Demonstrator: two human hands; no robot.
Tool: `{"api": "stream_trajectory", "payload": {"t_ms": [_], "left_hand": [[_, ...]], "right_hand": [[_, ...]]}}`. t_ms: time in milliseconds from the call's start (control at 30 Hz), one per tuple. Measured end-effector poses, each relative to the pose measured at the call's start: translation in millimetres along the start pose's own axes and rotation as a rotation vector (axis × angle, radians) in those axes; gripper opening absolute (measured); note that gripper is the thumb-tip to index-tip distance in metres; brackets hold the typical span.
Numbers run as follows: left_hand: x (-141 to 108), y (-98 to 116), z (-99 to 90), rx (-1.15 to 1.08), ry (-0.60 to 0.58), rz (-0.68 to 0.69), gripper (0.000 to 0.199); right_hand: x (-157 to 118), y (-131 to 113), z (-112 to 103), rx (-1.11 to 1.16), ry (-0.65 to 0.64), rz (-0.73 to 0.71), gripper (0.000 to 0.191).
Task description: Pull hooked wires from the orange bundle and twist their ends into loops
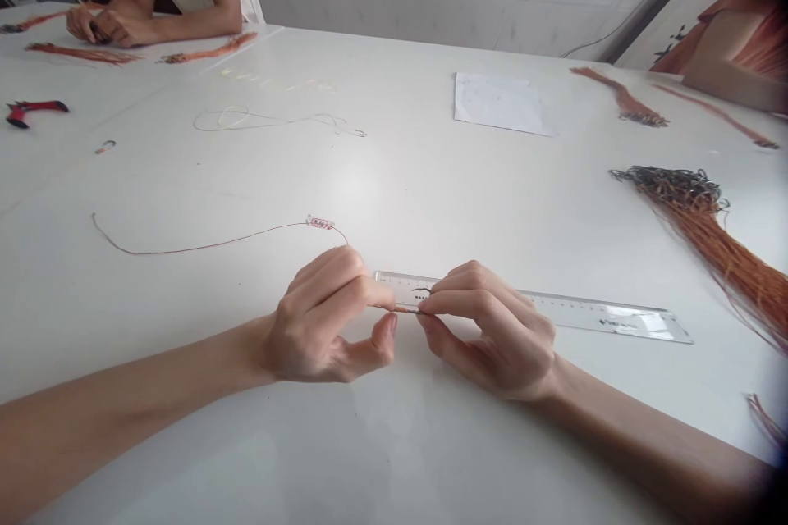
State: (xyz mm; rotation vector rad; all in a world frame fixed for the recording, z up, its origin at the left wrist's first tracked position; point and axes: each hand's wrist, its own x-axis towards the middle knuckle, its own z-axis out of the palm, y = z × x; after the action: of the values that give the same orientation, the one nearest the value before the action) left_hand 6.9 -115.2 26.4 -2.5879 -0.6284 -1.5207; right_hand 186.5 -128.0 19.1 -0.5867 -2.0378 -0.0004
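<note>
Between my two hands, above the near edge of a clear ruler (616, 317), is a small fish hook (423, 290) with orange thread round its shank. My right hand (492, 328) pinches the hook end between thumb and fingertips. At the thread end is my left hand (336, 316), its fingers curled and closed on the orange thread, the thumb tip just below. A thin red line (203, 247) runs from behind my left hand across the white table to the left, passing a small printed tag (320, 222).
Bundles of orange line with hooks (677, 197) lie at the right. Further back are a white paper (501, 103), a loose clear line (264, 123) and red-handled pliers (37, 108). One person leans on the table at the back left; another person's arm shows at the right.
</note>
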Motion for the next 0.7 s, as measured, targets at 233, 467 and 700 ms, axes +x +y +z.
{"api": "stream_trajectory", "payload": {"t_ms": [233, 467, 700], "left_hand": [[-0.2, 0.5, 0.0, 0.005, -0.009, -0.011, 0.012], [-0.2, 0.5, -0.3, 0.019, -0.012, -0.011, 0.012], [0.0, -0.1, 1.1, 0.011, -0.006, 0.001, 0.013]], "right_hand": [[0.1, 0.1, -1.4, 0.006, -0.009, 0.006, 0.021], [-0.4, -0.1, -0.9, -0.002, -0.004, 0.017, 0.022], [-0.7, 0.0, -1.1, 0.015, -0.005, 0.002, 0.022]]}}
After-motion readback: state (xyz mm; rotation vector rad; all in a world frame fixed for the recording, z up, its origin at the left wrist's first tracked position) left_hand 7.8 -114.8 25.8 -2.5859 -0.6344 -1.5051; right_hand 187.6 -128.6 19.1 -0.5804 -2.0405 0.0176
